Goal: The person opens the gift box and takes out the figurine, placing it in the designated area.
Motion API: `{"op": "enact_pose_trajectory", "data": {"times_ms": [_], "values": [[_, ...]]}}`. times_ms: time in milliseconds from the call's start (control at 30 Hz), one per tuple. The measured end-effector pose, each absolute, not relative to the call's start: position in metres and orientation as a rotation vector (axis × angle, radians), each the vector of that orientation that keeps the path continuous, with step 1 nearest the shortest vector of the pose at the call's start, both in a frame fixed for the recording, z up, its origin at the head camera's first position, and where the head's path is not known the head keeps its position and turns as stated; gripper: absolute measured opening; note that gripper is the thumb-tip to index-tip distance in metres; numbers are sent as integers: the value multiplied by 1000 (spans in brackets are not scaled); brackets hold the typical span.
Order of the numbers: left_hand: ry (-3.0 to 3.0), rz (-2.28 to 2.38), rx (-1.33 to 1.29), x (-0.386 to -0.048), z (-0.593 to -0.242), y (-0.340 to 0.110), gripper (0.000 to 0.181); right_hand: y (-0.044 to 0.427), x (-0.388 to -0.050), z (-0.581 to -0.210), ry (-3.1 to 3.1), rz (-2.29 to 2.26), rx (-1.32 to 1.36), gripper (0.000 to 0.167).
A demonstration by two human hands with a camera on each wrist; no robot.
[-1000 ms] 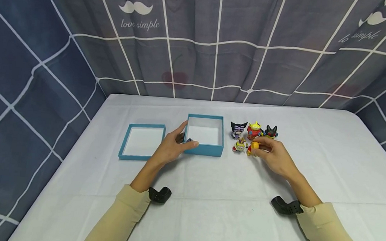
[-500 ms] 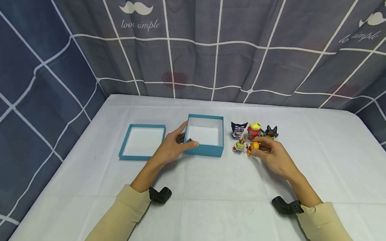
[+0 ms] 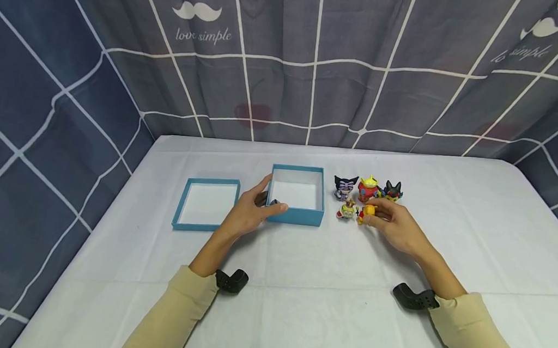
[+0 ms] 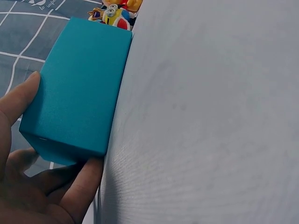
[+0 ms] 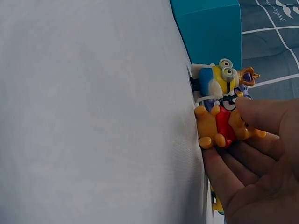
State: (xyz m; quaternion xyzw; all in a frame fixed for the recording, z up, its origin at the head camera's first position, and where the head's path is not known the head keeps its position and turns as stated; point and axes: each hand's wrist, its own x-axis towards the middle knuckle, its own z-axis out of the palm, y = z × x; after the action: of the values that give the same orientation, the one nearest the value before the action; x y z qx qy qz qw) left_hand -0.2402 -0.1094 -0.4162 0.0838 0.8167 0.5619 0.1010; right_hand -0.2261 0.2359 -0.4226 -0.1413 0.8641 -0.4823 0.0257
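My left hand (image 3: 250,211) holds the open blue box (image 3: 300,217) at its left side. In the left wrist view, the thumb lies at one edge of the box (image 4: 84,84) and the fingers bend round its corner. A small dark thing (image 3: 274,202) shows by the thumb; I cannot tell what it is. My right hand (image 3: 399,227) pinches a Winnie-the-Pooh figurine (image 5: 224,126) between thumb and fingers. The figurine's feet touch the white cloth. Beside it stands a crowned minion figurine (image 5: 219,80).
Behind the minion and Pooh figurines stand a black-eared figurine with a purple bow (image 3: 344,188), a red and yellow figurine (image 3: 368,190) and a dark pointed-eared figurine (image 3: 392,190). The blue-rimmed lid (image 3: 203,227) lies left of the box. A grid-patterned curtain (image 3: 334,96) hangs behind the table.
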Motion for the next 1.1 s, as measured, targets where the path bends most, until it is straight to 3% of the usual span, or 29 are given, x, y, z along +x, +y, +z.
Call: {"op": "enact_pose_trajectory", "data": {"times_ms": [400, 967, 1100], "values": [[2407, 1669, 280, -239, -415, -110, 91, 237, -225, -421, 2624, -1517, -414, 40], [2402, 1670, 246, -240, -415, -109, 91, 245, -218, -413, 2525, -1532, -399, 61], [2399, 1671, 242, -239, -415, -110, 91, 244, -217, -414, 2559, -1502, -445, 55]]}}
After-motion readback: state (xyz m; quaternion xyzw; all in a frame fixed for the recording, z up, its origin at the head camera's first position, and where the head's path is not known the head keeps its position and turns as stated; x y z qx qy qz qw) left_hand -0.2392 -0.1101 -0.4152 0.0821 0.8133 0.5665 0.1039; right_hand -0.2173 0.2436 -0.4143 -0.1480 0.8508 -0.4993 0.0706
